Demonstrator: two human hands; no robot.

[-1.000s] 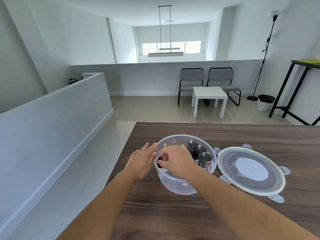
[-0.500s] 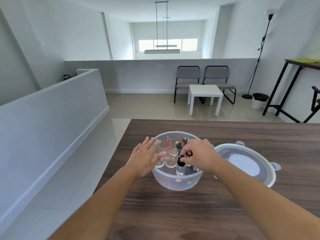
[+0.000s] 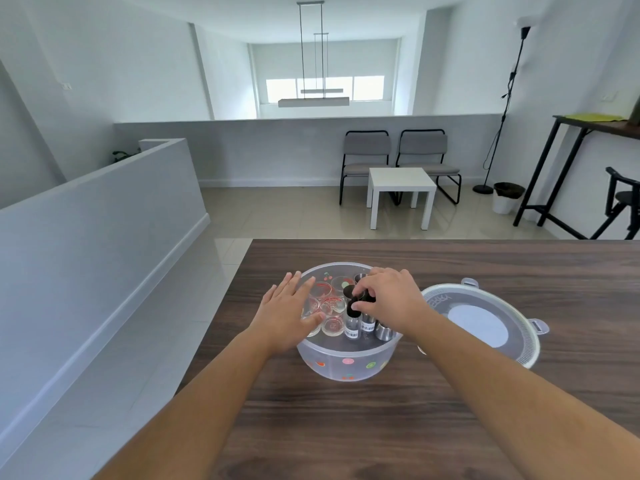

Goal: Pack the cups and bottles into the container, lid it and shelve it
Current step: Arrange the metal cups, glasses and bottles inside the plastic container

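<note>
1. Clear plastic dotted with coloured fruit prints: the container point(image 3: 346, 363) stands on the dark wood table point(image 3: 381, 427), near the table's left edge.
2. Inside it, glass cups point(image 3: 331, 305) with red markings fill the left half. Two bottles point(image 3: 352, 328) with black caps and barcode labels stand upright in the middle. Steel cups point(image 3: 382, 333) sit to the right, partly hidden.
3. The left hand point(image 3: 285, 313) lies flat over the container's left rim, fingers straight and close together, thumb by the near cups (whether it presses down or only rests there, I cannot tell). It holds nothing.
4. The right hand point(image 3: 391, 299) reaches in from above with fingers curled, and thumb and fingertips pinch the black cap of one of the bottles.
5. The lid point(image 3: 485, 327) lies on the table just right of the container. It is round and grey with a pale centre, and its clip tabs stick out.
</note>
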